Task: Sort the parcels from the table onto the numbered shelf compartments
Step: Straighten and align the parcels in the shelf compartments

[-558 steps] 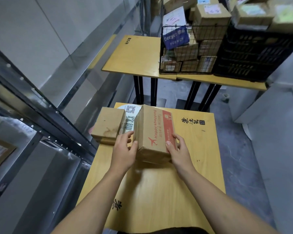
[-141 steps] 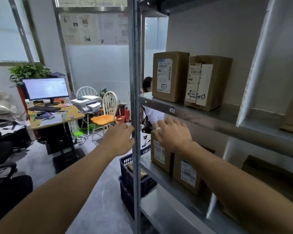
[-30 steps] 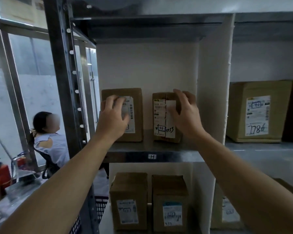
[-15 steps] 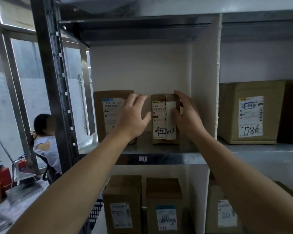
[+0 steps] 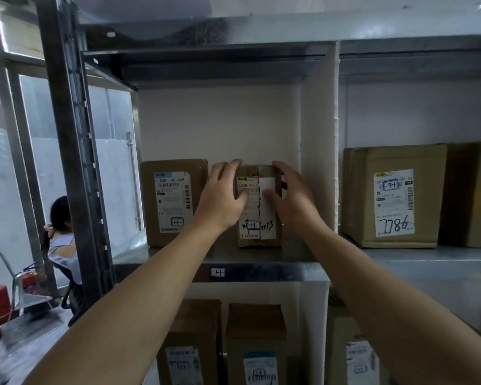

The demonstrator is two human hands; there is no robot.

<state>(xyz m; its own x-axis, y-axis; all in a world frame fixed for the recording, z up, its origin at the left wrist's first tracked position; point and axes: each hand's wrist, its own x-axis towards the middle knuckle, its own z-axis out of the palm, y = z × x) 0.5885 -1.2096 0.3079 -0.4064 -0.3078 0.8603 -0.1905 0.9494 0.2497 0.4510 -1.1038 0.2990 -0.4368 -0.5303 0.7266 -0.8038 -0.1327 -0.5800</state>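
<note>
Parcel (image 5: 257, 218) stands upright on the shelf (image 5: 261, 272), with the white divider (image 5: 320, 151) at its 3 o'clock. Left hand (image 5: 222, 198) grip: fingers curled over the parcel's top edge at 10 o'clock, thumb on its front. Right hand (image 5: 292, 201) grip: likewise curled at 2 o'clock. 2nd parcel (image 5: 174, 202) stands at 9 o'clock, near but apart.

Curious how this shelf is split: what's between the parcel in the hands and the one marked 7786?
A white upright divider stands between the held parcel and the 7786 parcel, separating their compartments; the head view shows it.
</note>
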